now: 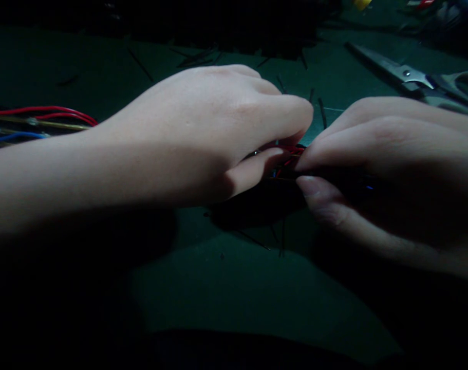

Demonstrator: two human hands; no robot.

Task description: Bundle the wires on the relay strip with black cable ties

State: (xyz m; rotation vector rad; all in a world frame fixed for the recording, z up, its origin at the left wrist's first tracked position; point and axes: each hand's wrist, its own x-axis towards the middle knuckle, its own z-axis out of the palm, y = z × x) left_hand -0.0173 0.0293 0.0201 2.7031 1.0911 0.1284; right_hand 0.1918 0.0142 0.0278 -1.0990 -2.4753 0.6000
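Observation:
My left hand (234, 115) is closed over a bundle of red wires (294, 152), its thumb and forefinger pressing from above and below. Close by on the right, my right hand (376, 149) pinches the same bundle, or something dark on it, between thumb and fingers. Much of what lies between the hands is lost in shadow. Beyond my left forearm, a wired assembly (37, 122) with red and blue wires and brass-coloured strips shows; whether it joins the bundle is hidden under my arm.
Scissors (414, 77) lie behind my right hand, blades pointing up and left. Thin dark offcuts (195, 57) are scattered on the green work surface (218, 293). A dark row of things runs along the back, and a yellow item (361, 4) shows at the top right.

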